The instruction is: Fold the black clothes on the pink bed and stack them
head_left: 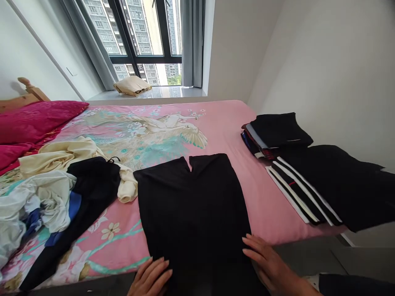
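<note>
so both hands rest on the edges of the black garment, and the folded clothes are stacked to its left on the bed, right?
Not quite: the head view shows the folded clothes stacked to the right of the black garment on the bed. The left hand and right hand do rest on its edges.

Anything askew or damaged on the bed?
Mainly the clothes heap at left: crumpled and jumbled, unlike the neater stacks at right. The black garment in the middle has a notched far edge; slit or tear, can't tell. No spill visible.
</note>
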### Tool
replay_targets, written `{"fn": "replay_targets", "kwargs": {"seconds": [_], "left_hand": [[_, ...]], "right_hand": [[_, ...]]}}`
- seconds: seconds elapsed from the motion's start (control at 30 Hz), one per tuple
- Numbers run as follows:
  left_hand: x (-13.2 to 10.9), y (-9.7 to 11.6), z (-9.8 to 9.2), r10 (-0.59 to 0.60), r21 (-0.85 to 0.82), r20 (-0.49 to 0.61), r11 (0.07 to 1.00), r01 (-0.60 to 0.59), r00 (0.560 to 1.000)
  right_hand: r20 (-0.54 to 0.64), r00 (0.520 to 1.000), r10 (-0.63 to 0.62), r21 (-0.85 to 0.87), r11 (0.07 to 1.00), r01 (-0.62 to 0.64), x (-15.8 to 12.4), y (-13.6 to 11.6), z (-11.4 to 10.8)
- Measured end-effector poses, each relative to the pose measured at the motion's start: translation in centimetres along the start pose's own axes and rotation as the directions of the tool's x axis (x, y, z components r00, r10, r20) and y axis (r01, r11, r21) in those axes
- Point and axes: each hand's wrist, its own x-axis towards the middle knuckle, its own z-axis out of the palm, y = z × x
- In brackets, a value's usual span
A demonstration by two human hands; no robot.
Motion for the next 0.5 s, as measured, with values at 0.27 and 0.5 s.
{"fn": "replay_targets", "kwargs": {"seconds": [0.27, 0.5], "left_hand": [[3.6, 0.0, -0.9, -0.241, -0.158, -0.034, 0.96, 0.233, 0.97], [3.3, -0.2, -7.1, -0.179, -0.223, -0.085, 0.962, 0.156, 0.98]], "right_hand": [[-0.09, 0.995, 0.033, 0.01, 0.999, -0.033, 2.5, 0.4, -0.4], [-0.249, 0.961, 0.124, 0.167, 0.982, -0.084, 3.1, -3.8, -4.9]]}}
